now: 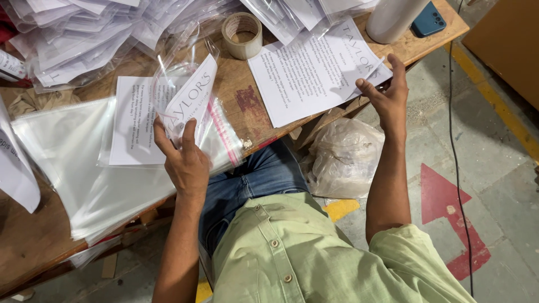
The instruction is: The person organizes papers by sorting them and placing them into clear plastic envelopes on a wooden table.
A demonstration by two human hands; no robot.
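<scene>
a clear plastic sleeve [193,84] with a red adhesive strip along one edge stands tilted above the near part of the wooden table [247,106], with a folded printed sheet [191,98] partly inside its open mouth. the left hand [182,160] grasps both at their lower end: its fingers curl up around the paper and plastic, the thumb pressing on the front, so the hand is closed on them rather than spread. the sleeve's upper part balloons open above the sheet.

the right hand [384,90] is off to the other side, at the table's edge, fingers loosely spread and half curled, palm turned inward. its fingertips are just at the corner of a stack of printed sheets [314,70] lying flat on the table; whether it actually touches the top sheet cannot be told, and it grips nothing.

under the left hand lies a pile of flat clear sleeves [84,163], with another printed sheet [132,120] on top of it. behind, a roll of tape [242,35] stands on the table near heaps of filled clear bags [84,33]. a white roll [393,19] and a blue phone [429,19] sit at the far corner. below the table edge a crumpled plastic bag [345,157] rests on the floor.
</scene>
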